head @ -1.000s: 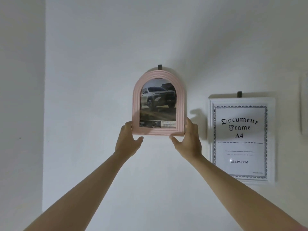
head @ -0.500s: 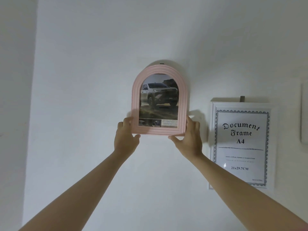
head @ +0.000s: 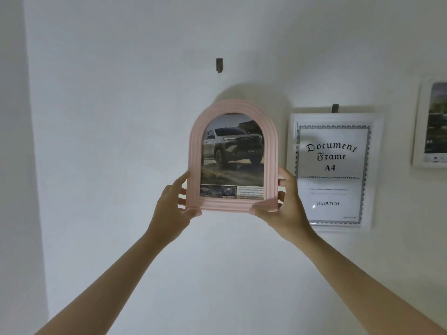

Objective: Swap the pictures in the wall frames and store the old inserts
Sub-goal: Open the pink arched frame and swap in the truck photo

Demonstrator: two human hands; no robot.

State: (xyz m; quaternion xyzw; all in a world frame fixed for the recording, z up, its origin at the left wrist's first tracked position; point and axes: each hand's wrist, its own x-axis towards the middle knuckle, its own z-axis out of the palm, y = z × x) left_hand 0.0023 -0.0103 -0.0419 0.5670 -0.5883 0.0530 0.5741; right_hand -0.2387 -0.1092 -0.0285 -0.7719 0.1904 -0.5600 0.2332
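I held the pink arched frame (head: 233,155) out in front of the wall, clear of its dark hook (head: 219,65), which stood bare well above the frame's top. My left hand (head: 173,210) gripped the lower left corner, thumb across the front edge and fingers curled behind; my right hand (head: 281,209) gripped the lower right corner in the same way. Both hands were closed on the frame, neither one free.

By my reckoning the task had barely begun. One frame was off the wall, and its old insert, the truck picture (head: 233,153), sat in it behind the glazing. Opening the back, taking that picture out, putting in a new one, hanging the frame again and storing the old sheet were all left to do.

The white document frame (head: 335,172) hung on its own hook (head: 335,108) just to the right, with its printed placeholder sheet in place, so it looked untouched. A third white frame (head: 433,124) showed at the right edge; it was blurred and cut off, and I could not tell what was in it
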